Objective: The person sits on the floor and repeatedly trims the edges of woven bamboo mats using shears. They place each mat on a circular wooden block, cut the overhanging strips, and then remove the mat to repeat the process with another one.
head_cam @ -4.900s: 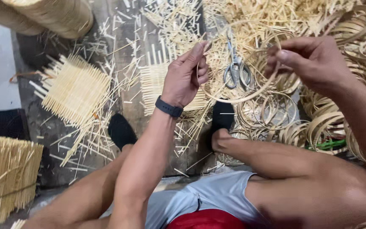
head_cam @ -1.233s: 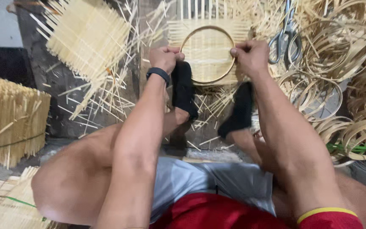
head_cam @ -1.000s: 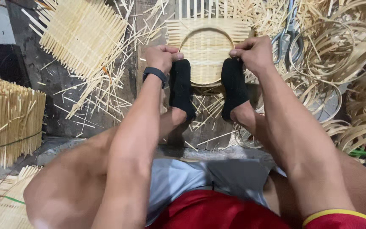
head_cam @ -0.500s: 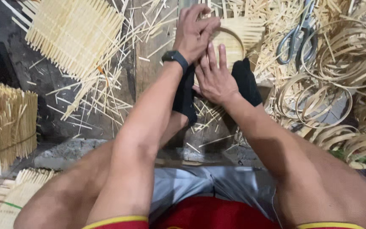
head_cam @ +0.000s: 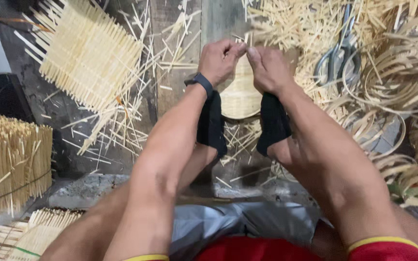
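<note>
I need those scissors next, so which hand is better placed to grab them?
The right hand. The scissors lie on the strips just to its right, while the left hand would have to cross over.

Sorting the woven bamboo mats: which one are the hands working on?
The small woven mat between the black-socked feet, under both the left hand and right hand. The larger square mat lies untouched, upper left.

1. Your work surface: a dark wooden plank floor (head_cam: pixel 180 72), boards running away from you.
2. Landmark: the woven bamboo mat (head_cam: pixel 90 50), lying flat on the floor.
3. Loose bamboo splints (head_cam: pixel 117 121), scattered just beside the mat's near edge.
4. Scissors (head_cam: pixel 339 58), well right of the mat, on a heap of slivers.
5. Coiled bamboo hoops (head_cam: pixel 388 92), farther right than the scissors.
6. Bundled upright sticks (head_cam: pixel 10 169), near-left of the mat.
</note>
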